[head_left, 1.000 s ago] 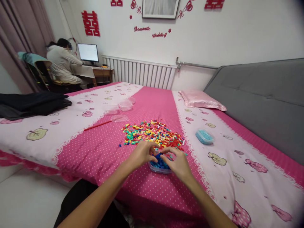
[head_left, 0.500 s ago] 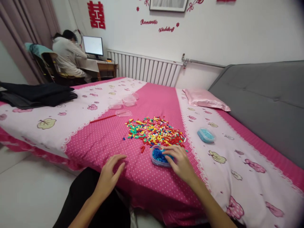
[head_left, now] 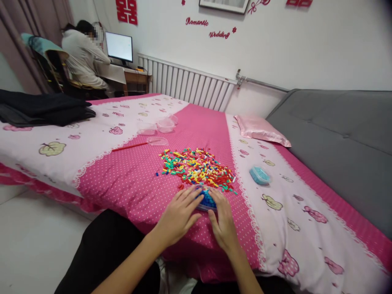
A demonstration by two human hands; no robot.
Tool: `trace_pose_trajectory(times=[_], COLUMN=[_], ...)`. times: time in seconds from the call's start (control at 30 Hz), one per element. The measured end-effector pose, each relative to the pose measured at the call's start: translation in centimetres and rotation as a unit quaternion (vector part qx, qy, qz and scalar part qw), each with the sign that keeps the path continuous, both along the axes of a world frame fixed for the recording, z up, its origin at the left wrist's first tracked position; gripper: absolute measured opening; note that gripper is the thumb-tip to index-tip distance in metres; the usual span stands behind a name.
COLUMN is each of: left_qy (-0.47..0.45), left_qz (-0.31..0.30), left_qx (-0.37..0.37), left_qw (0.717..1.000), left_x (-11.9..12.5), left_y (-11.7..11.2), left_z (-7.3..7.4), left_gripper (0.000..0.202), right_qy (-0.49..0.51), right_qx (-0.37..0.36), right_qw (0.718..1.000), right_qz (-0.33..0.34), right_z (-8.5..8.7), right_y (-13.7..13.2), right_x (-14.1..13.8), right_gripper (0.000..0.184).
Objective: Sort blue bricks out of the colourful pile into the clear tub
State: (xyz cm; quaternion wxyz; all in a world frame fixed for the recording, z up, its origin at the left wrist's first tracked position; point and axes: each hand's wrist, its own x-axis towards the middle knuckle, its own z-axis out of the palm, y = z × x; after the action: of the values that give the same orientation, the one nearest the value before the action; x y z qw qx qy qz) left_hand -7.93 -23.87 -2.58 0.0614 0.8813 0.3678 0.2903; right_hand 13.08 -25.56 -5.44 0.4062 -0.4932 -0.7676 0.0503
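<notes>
A small clear box of dark blue beads [head_left: 207, 200] sits on the pink dotted bedspread [head_left: 134, 183], just in front of a heap of mixed coloured beads [head_left: 197, 167]. My left hand [head_left: 178, 215] lies flat with fingers stretched out, its fingertips touching the box's left side. My right hand [head_left: 223, 220] rests flat beside it, fingers reaching the box's near right edge. Neither hand holds anything.
A lidded box of light blue beads [head_left: 259, 175] lies to the right. Clear empty boxes [head_left: 165, 124], a lid [head_left: 157, 141] and a red stick [head_left: 128, 146] lie further back. Dark clothes [head_left: 43, 108] and a pink pillow [head_left: 260, 128] are on the bed. A person [head_left: 81, 57] sits at a desk.
My left hand moved off the box to the bedspread on the left, then returned to the box's left side. My right hand stayed at the box. The camera dipped slightly.
</notes>
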Motion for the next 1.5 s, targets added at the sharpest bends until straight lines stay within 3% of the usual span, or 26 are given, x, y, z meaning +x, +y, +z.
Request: trace_pose_trajectory(times=[0.2, 0.43, 0.57, 0.63, 0.73, 0.9, 1.03, 1.13, 1.23, 1.37, 1.43, 1.47, 1.5], left_qy=[0.064, 0.01, -0.081, -0.108, -0.119, -0.104, -0.137, -0.176, -0.194, -0.151, -0.083, -0.057, -0.034], left_qz=[0.0, 0.013, 0.116, 0.204, 0.286, 0.301, 0.302, 0.302, 0.252, 0.037, -0.13, -0.175, -0.175], left_qx=[0.018, 0.013, -0.033, -0.043, -0.044, -0.116, -0.153, -0.146, -0.134, -0.178, -0.195, -0.178, -0.153], left_qw=[0.998, 1.0, 0.989, 0.972, 0.95, 0.941, 0.931, 0.925, 0.939, 0.972, 0.968, 0.967, 0.972], left_x=[2.2, 1.9, -0.8, -2.9, -6.0, -8.7, -9.9, -10.2, -8.4, -3.9, -2.5, -2.2, -2.1], left_y=[0.8, -0.7, -1.0, 0.3, 3.9, 9.0, 9.8, 10.5, 12.2, 14.6, 15.3, 15.5, 15.6], left_z=[0.4, 0.2, 0.2, 0.3, 0.6, 0.4, 0.0, 1.2, 4.2, 8.4, 9.2, 9.1, 8.8], left_gripper=[0.04, 0.057, 0.042, 0.029, 0.032, 0.018, 0.021, 0.017, 0.023, 0.022, 0.021, 0.017, 0.011], right_qy=[0.147, 0.167, 0.182, 0.195, 0.213, 0.212, 0.162, 0.126, 0.098, 0.092, 0.126, 0.149, 0.158], right_qx=[0.063, 0.023, 0.016, 0.011, -0.007, -0.036, -0.06, -0.059, -0.076, -0.116, -0.144, -0.166, -0.194], right_qw=[0.978, 0.98, 0.978, 0.976, 0.973, 0.973, 0.981, 0.986, 0.989, 0.989, 0.978, 0.966, 0.952], right_qz=[-0.134, -0.109, -0.101, -0.096, -0.092, -0.086, -0.084, -0.096, -0.078, -0.024, 0.077, 0.131, 0.176], right_z=[-3.5, -4.0, -4.1, -4.4, -4.7, -5.1, -5.3, -4.7, -2.7, 0.5, 1.6, 1.9, 2.0], right_y=[0.2, 0.5, 0.4, 0.4, 0.4, 0.4, 0.7, 1.8, 4.1, 8.8, 11.4, 12.6, 13.7], right_x=[0.9, 0.9, 1.0, 1.2, 1.3, 1.3, 1.9, 2.5, 2.1, -0.5, -2.0, -2.7, -3.3], right_gripper=[0.046, 0.045, 0.046, 0.046, 0.046, 0.048, 0.065, 0.079, 0.074, 0.078, 0.075, 0.074, 0.072])
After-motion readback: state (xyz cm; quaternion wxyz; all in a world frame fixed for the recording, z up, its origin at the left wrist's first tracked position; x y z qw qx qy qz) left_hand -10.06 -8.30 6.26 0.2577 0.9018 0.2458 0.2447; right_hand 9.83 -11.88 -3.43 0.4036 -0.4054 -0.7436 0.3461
